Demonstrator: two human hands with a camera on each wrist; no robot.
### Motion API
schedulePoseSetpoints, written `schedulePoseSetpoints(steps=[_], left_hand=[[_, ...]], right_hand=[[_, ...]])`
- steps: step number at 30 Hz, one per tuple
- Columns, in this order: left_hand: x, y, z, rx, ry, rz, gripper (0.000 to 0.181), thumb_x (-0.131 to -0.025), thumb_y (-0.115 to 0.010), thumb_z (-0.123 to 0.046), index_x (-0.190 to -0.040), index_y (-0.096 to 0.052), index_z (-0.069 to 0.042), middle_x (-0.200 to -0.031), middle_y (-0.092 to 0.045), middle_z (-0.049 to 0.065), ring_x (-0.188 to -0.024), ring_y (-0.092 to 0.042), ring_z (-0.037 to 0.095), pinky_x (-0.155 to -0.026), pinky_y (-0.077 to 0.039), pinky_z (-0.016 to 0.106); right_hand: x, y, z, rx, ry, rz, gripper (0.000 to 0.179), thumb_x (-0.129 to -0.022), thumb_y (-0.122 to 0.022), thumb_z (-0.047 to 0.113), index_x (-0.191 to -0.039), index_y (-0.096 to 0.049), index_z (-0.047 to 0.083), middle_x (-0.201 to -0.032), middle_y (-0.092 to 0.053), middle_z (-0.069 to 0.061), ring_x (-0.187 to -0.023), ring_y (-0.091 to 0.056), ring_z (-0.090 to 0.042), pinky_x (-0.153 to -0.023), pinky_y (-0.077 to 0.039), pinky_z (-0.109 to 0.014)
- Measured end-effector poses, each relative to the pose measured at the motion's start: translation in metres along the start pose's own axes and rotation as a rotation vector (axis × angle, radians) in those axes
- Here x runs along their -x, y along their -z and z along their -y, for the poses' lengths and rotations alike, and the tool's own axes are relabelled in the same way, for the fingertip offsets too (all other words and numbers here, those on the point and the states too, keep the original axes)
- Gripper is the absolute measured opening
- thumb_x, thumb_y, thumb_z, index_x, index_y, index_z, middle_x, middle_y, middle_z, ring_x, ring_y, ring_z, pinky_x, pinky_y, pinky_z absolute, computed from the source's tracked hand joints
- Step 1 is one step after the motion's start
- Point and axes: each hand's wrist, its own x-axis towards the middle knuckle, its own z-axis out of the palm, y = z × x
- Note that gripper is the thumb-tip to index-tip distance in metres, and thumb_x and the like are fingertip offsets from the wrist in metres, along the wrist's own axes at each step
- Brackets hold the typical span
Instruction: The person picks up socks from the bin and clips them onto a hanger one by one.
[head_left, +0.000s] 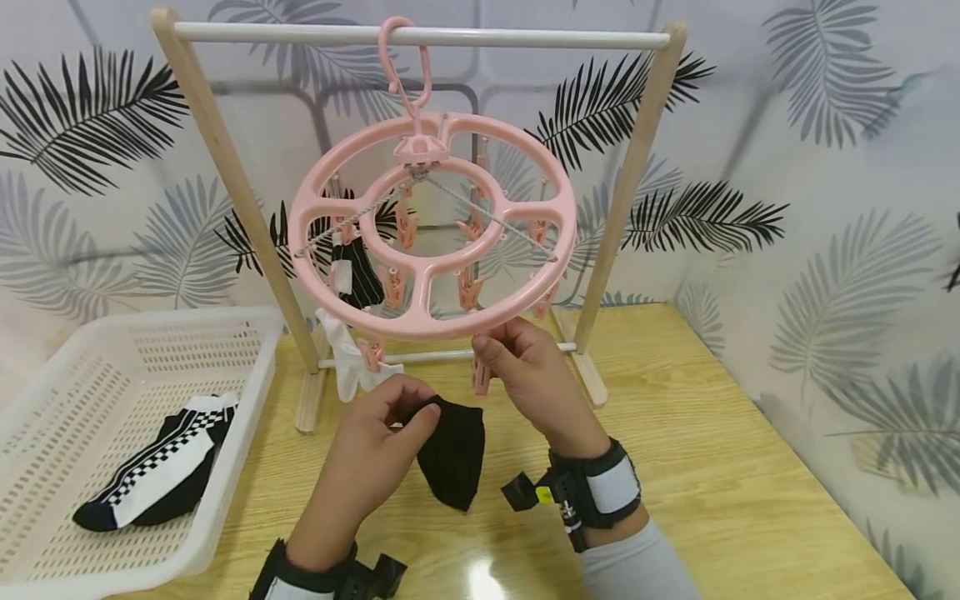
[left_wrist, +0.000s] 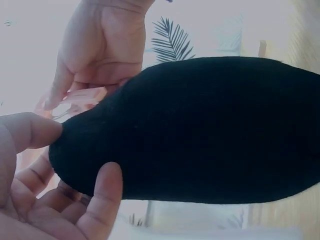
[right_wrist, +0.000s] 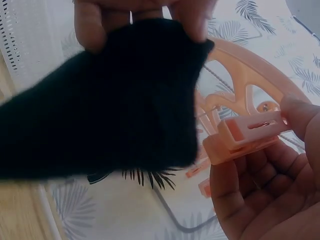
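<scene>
Near pink hanger (head_left: 422, 287), left hand (head_left: 384, 439) partly hides black sock (head_left: 454, 454).

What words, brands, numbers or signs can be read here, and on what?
No text can be read.
The black fabric right-wrist strap bears white marks too small to make out.
No lettering shows on the black fabric sock, round pink plastic hanger or white plastic basket.

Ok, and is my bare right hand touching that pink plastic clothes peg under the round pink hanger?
Touching. The right wrist view shows it plainly: the bare right hand pinches the pink plastic clothes peg between thumb and fingers.
</scene>
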Motion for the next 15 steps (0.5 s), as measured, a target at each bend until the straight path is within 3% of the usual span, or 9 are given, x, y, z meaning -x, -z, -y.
schedulePoseSetpoints(steps=[7, 15], left_hand=[[-0.014, -0.016, 0.009, 0.075, -0.045, -0.074, 0.006, -0.086, -0.063, -0.016, -0.092, -0.064, -0.014, -0.088, -0.064, 0.003, -0.081, -0.058, 0.014, -0.068, -0.048, 0.037], [-0.015, -0.021, 0.013, 0.127, -0.071, -0.064, 0.007, -0.086, -0.063, -0.013, -0.092, -0.064, -0.01, -0.086, -0.063, 0.004, -0.078, -0.057, 0.015, -0.067, -0.05, 0.037]], right_hand=[[-0.001, -0.004, -0.002, -0.08, 0.035, 0.018, 0.019, -0.098, -0.048, 0.019, -0.098, -0.056, 0.003, -0.066, -0.058, -0.006, -0.058, -0.057, -0.028, -0.063, -0.056, -0.032], [-0.001, -0.004, -0.001, -0.063, 0.025, -0.023, 0.019, -0.097, -0.049, 0.02, -0.1, -0.057, 0.003, -0.065, -0.058, -0.005, -0.056, -0.056, -0.029, -0.061, -0.055, -0.032]])
